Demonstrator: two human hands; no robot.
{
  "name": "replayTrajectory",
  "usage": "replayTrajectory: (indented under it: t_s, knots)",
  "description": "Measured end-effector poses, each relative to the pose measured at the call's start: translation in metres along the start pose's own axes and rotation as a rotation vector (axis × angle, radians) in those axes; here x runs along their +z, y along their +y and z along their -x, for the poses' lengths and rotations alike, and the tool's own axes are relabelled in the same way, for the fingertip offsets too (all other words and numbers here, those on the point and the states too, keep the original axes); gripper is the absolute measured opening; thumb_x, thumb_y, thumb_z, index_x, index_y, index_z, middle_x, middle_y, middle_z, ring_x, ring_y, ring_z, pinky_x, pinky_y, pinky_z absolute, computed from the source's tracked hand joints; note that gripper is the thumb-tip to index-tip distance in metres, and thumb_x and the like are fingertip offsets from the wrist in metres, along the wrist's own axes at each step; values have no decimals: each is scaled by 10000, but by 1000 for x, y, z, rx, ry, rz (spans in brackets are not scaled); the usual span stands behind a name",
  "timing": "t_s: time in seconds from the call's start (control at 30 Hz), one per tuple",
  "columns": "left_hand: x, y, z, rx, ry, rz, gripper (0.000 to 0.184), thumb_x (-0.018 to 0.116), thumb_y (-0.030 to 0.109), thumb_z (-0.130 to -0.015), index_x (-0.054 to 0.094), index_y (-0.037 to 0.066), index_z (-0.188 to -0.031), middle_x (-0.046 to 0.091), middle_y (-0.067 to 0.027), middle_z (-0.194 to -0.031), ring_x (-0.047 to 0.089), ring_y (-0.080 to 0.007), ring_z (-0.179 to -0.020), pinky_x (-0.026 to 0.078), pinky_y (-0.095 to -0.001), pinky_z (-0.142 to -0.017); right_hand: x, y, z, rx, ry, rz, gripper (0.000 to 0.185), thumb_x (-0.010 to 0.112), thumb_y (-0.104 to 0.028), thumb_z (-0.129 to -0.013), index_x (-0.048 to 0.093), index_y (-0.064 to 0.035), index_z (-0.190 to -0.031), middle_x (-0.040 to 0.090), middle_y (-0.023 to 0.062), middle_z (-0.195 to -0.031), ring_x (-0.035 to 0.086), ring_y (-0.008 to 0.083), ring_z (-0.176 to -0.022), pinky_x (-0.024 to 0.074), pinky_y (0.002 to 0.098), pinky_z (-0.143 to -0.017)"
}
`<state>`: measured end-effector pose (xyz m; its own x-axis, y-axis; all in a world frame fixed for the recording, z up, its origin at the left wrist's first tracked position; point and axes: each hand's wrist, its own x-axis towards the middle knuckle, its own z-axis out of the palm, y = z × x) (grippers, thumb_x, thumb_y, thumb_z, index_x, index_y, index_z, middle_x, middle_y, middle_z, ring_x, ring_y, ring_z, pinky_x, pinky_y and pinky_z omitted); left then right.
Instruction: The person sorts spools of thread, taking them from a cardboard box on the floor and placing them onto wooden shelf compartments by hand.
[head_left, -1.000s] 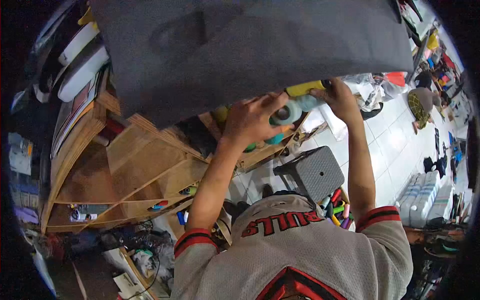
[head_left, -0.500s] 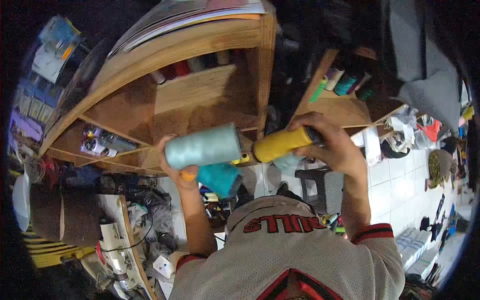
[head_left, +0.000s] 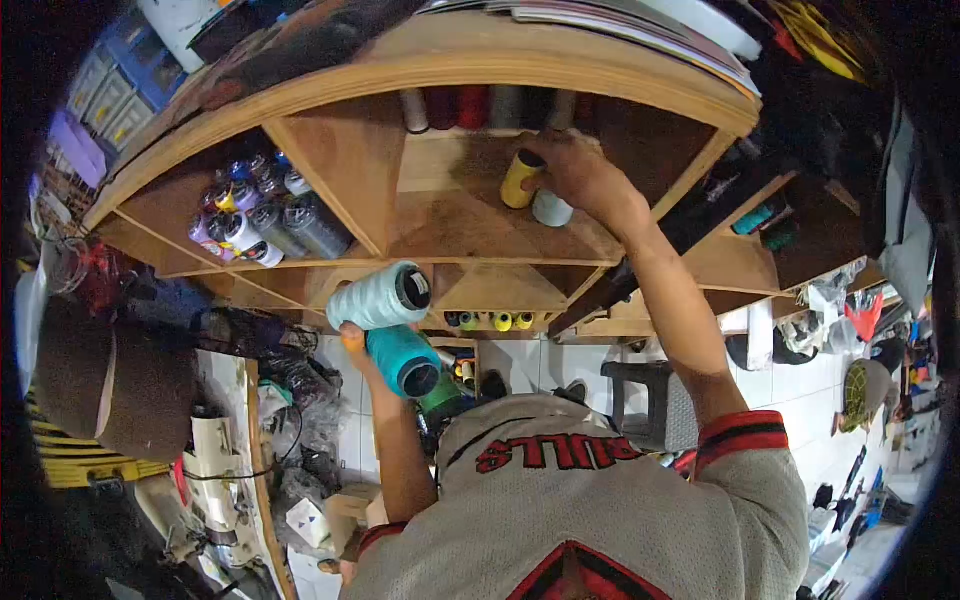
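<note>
My left hand [head_left: 354, 338] is closed around two large thread cones, a pale aqua one [head_left: 370, 300] above and a teal one [head_left: 392, 352] below, their dark hollow ends facing right. Inside the middle compartment of the wooden shelf [head_left: 450, 235], my right hand [head_left: 585, 178] grips a yellow thread cone [head_left: 518, 182]. A pale blue cone [head_left: 552, 209] sits right beside the yellow one, under my fingers; whether it is held or rests on the board I cannot tell. Behind them a row of cones, including a red one [head_left: 473, 107], lines the back.
Several bottles [head_left: 250, 235] fill the left compartment. Small yellow spools [head_left: 503, 321] line a lower shelf. A grey stool [head_left: 650, 405] stands on the tiled floor to the right. Papers [head_left: 640, 35] lie on the shelf top, and a sewing machine [head_left: 212, 470] is at lower left.
My right hand has moved up and into the middle compartment with the yellow cone. My left hand still holds its two cones, now turned with their ends showing. The view has swung rightward.
</note>
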<state>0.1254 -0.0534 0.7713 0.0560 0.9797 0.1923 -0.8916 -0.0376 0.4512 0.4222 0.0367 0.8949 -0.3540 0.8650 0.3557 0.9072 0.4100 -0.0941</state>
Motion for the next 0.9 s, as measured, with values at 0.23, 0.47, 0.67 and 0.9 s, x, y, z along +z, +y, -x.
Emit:
replayTrajectory:
  t_s: [0.23,0.47,0.67,0.9]
  knots:
    - [-30,-1,-9,-86,34,41,663,687,455,-768,393,102,-1245,503,-117,-1198,527,-264,-1043,522,-463,-795,-1,10,-22,166,-110,-219,476,724,-250,-730,574,-83,-1150,630,187,-1038,609,321,-976,499,409,-791]
    - [-35,-14,-14,-95,118,-57,700,653,538,-753,418,109,-1254,539,-96,-1175,571,-270,-988,536,-442,-739,-6,-1,-27,293,-71,-178,546,737,-319,-725,562,-97,-1192,644,165,-1033,626,299,-960,512,400,-798]
    - [-24,-18,-11,-70,253,-132,705,661,517,-750,418,71,-1240,544,-108,-1145,587,-260,-936,537,-387,-744,-25,17,-29,370,-250,113,472,655,-403,-785,585,-138,-1168,640,145,-1049,635,292,-881,494,375,-845]
    - [-38,-21,-10,-168,151,-52,728,647,538,-748,417,58,-1244,547,-122,-1136,598,-259,-904,545,-385,-712,-17,53,-12,498,227,-61,419,532,-331,-868,534,-128,-1233,582,129,-1170,533,341,-1078,416,376,-938]
